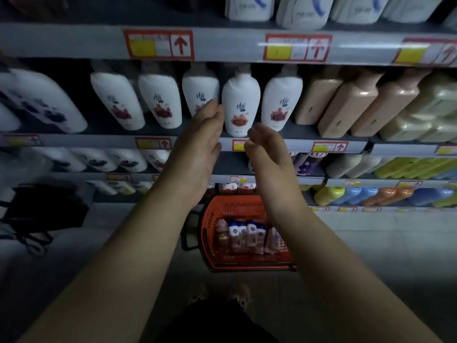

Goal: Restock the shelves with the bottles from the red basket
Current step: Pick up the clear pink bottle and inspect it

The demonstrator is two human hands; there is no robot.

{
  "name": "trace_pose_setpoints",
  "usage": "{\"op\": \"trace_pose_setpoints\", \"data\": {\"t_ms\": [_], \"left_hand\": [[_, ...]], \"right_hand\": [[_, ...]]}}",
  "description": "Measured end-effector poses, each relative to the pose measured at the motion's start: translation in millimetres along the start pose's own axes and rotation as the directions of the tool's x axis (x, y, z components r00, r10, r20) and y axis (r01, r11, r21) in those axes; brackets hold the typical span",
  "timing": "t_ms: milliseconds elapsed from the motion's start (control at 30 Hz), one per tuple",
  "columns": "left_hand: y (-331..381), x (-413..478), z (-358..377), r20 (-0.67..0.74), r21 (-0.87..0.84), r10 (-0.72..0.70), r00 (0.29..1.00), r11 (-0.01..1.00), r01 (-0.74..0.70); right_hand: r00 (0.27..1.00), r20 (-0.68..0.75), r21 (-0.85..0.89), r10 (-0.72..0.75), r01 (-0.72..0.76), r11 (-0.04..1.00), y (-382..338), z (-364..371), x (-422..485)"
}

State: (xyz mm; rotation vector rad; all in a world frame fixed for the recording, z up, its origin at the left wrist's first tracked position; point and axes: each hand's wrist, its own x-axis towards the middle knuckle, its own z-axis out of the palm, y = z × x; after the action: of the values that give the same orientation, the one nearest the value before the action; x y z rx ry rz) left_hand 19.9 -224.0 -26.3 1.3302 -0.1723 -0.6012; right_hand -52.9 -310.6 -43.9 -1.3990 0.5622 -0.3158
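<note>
Dim shop aisle, tiled floor [371, 243], and shelves [103, 141] packed with bottles across the upper half of my view. Both hands are up toward 12 o'clock, at the middle shelf. My left hand [200, 139] is open, its straight fingers laid against the left flank of a white bottle [241, 100] with a red flower label. That bottle stands upright at the shelf's front edge and seems a little proud of its row. My right hand [268, 149] is open too, fingers loosely curved and holding nothing, at the bottle's 5 o'clock. Whether its fingertips touch the base I cannot tell through the blur.

At 6 o'clock, below my wrists, the red basket [235, 201] sits on the floor with a batch of smaller bottles [244, 235] lying in it, so by my reckoning the restocking is far from done.

As I judge it, the white bottle is a full plastic toiletry bottle — fairly heavy for its size, stiff-walled, smooth and glossy, so likely slippery under a one-sided push. It is not fragile, but it is tall and narrow at the foot. Its neighbours [282, 100] at 3 o'clock stand close, so a careless nudge could topple several. I'd take it with both palms on the broad flanks around the middle, not at the cap, and slide it back. The basket ones look small enough to take one-handed round the body.
</note>
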Motion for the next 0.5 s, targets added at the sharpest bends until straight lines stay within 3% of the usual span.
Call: {"op": "trace_pose_setpoints", "data": {"t_ms": [400,500], "left_hand": [[-198,62,-66,-0.105,-0.066,-0.331,0.938,0.943,0.325],[-259,70,-86,-0.13,-0.009,-0.366,0.921,0.93,0.368]], "right_hand": [[0.952,-0.103,-0.014,0.29,-0.293,0.956,193,-1,39],[0.929,-0.144,-0.054,0.341,-0.351,0.935,252,-7,51]]}}
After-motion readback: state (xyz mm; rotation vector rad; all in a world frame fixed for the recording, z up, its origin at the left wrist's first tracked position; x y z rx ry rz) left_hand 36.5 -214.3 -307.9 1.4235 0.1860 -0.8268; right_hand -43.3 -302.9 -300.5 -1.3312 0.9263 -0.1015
